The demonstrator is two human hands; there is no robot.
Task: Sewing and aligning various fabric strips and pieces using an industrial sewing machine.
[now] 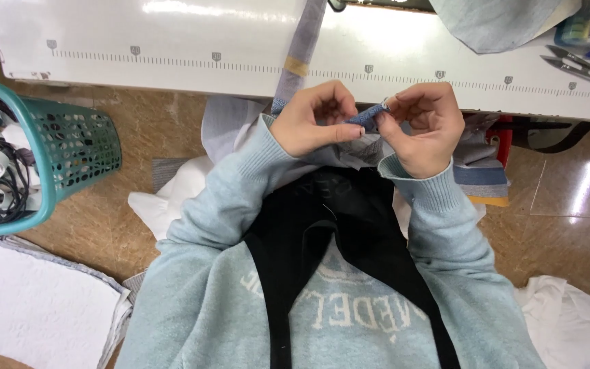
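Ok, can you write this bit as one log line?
left hand: pinching blue strip | right hand: pinching same strip | place: in front of white table | nearby: teal basket, snips

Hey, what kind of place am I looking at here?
Probably a sewing or garment workshop: a white table with a printed ruler along its edge, thread snips, a basket of fabric scraps, and both hands pinching a blue fabric strip.

Table edge blocks ahead; basket left; between, open floor.
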